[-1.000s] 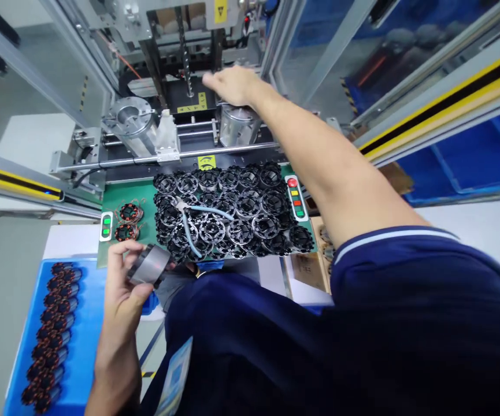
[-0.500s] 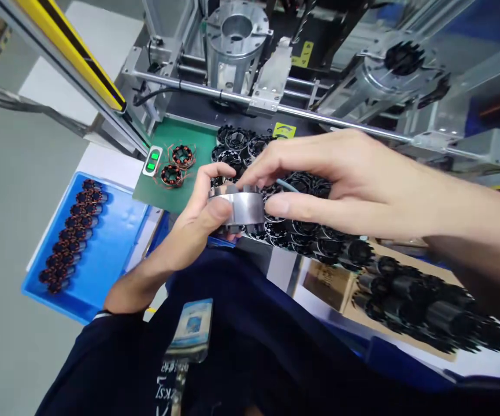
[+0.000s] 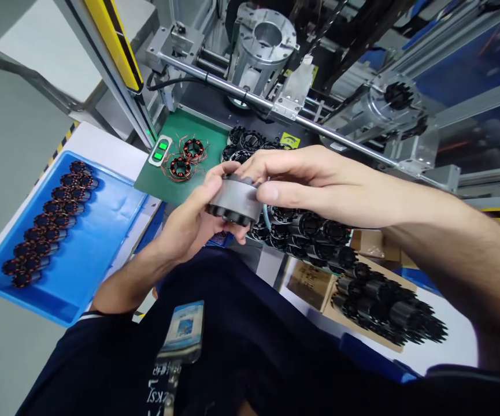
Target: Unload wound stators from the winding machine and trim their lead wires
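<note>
A bare stator core, a silvery metal ring with black toothed plastic ends, is held in front of my chest. My left hand grips it from the left and below, thumb along its side. My right hand closes on its right side, thumb against the metal and fingers over the top. Behind and to the right of my hands, many similar stator cores crowd the worktop. Two stators wound with copper wire lie on the green mat to the left, loose wire ends sticking out.
A blue tray at the left holds rows of wound stators. A winding machine with metal cylinders and a horizontal rod stands ahead. More stacked cores lie on cardboard at the right. A green-lit button box sits on the mat.
The stator core has tilted, so its lower black teeth show more. My left thumb has shifted up along its side, and my right fingers have moved slightly left. The view has shifted and turned.
</note>
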`<state>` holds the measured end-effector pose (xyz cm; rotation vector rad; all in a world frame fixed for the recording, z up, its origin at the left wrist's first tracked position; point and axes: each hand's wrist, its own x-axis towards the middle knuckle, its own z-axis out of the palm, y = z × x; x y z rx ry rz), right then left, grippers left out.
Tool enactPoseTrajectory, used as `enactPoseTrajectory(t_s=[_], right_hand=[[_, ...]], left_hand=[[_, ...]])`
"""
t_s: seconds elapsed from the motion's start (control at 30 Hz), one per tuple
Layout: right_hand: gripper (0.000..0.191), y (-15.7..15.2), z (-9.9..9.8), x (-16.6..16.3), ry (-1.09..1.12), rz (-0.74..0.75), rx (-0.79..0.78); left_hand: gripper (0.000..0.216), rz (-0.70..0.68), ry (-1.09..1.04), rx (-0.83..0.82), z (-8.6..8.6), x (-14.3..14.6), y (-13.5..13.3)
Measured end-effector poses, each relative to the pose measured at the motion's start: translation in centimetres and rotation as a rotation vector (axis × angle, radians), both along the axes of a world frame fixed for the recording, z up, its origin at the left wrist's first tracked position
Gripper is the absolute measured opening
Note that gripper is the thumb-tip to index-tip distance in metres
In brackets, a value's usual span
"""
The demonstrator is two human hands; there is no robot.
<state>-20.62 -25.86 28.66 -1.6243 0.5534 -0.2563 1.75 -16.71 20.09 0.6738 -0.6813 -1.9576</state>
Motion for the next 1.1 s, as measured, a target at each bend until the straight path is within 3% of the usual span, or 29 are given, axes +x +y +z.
enactPoseTrajectory(t_s=[0.17,0.4,0.53,0.63,0.73,0.8,0.83,0.97,1.03,1.1], right_hand=[[0.027,-0.4,-0.3,1.9,-0.06,0.012,0.177],[0.025,-1.0,-0.6,2.8,-0.025,0.021,0.224],[0.041,-1.6,-1.2,3.1,-0.015,-0.07,0.277],[0.053,-2.1,-1.9,3.5,0.002,-0.044,0.295],[0.05,-3.0,-2.6,3.7,0.023,0.039,0.272],[0.05,-4.6,-2.6,3.5,0.069,-0.006,0.181],[0.051,-5.8,-2.5,3.2,0.106,-0.071,0.103],[0.069,-13.7,-1.1,1.5,0.29,-0.441,-0.364],[0.081,-18.4,-0.6,0.8,0.385,-0.589,-0.615],[0.087,-22.4,-0.8,0.5,0.502,-0.654,-0.801]], left_hand=[[0.053,0.027,0.156,0.088,0.3,0.3,-0.5],[0.075,0.004,0.1,0.101,0.1,0.8,-1.0],[0.077,-0.016,0.117,0.074,-0.3,0.9,-1.3],[0.074,-0.057,0.159,0.052,-0.9,0.7,-1.8],[0.076,-0.095,0.13,0.016,-2.7,0.8,-2.5],[0.079,0.027,-0.024,-0.061,-4.9,1.7,-3.1],[0.079,0.157,-0.144,-0.13,-6.3,2.3,-3.5],[0.062,0.937,-0.752,-0.447,-13.4,6.0,-5.3],[0.049,1.124,-0.865,-0.424,-16.4,7.5,-6.2],[0.043,1.161,-0.932,-0.378,-18.5,8.3,-6.8]])
